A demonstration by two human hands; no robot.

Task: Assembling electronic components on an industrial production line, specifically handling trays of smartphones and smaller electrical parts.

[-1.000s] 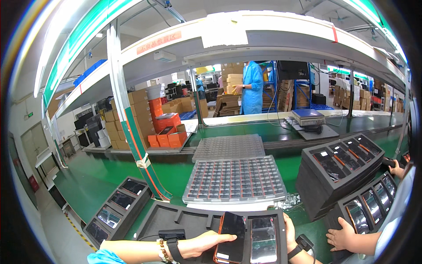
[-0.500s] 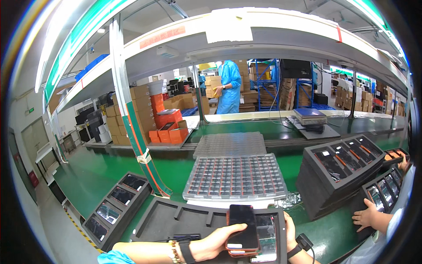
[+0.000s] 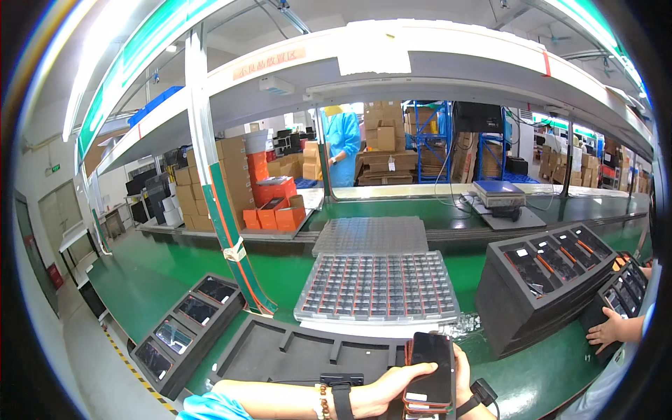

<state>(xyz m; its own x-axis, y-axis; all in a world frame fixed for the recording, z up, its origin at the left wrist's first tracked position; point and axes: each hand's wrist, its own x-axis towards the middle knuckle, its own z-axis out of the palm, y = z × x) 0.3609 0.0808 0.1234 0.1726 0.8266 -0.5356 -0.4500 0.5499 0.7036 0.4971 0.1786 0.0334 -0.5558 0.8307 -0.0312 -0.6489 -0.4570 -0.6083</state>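
Left hand [image 3: 383, 390] clasps phones [image 3: 432, 386] — gridded tray [image 3: 378, 314] lies beyond.

On the front edge of the white shelf [image 3: 462, 57] there was a reddish strip [image 3: 269, 64] with one row of large printed characters. A small green sign [image 3: 52, 169] was on the left wall [image 3: 42, 150]. The white sticker [image 3: 418, 397] on the top phone [image 3: 431, 367] was too small for reading, as was the white label [image 3: 392, 166] on a cardboard box [image 3: 376, 162].
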